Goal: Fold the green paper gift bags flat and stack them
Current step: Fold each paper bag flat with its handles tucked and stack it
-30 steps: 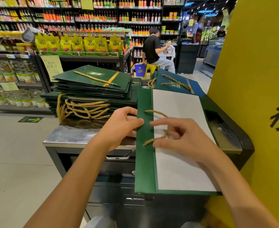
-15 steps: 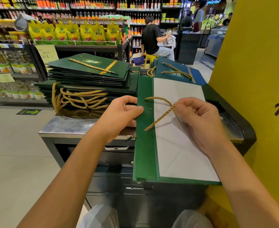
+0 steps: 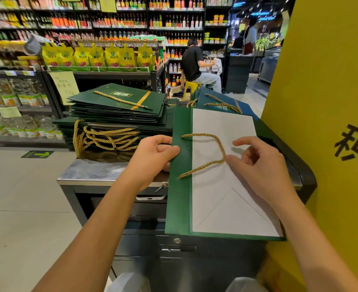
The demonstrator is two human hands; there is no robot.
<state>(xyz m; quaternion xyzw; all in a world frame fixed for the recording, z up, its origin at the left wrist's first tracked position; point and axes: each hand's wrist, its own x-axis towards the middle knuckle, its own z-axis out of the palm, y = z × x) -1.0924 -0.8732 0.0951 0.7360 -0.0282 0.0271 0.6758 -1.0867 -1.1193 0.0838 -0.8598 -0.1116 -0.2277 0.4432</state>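
Bag [image 3: 222, 207] flat on the counter [image 3: 93, 171], white side up, between a stack [image 3: 114, 108] of folded bags at far left and a yellow pillar [image 3: 321, 102] at right.
Left hand [image 3: 150, 159] grips the bag's green left edge. Right hand [image 3: 262, 165] is released, thumb [image 3: 235, 162] touching the cord [image 3: 205, 165], forefinger apart; half a second ago it pinched the cord. Left fingertips are hidden behind the edge.
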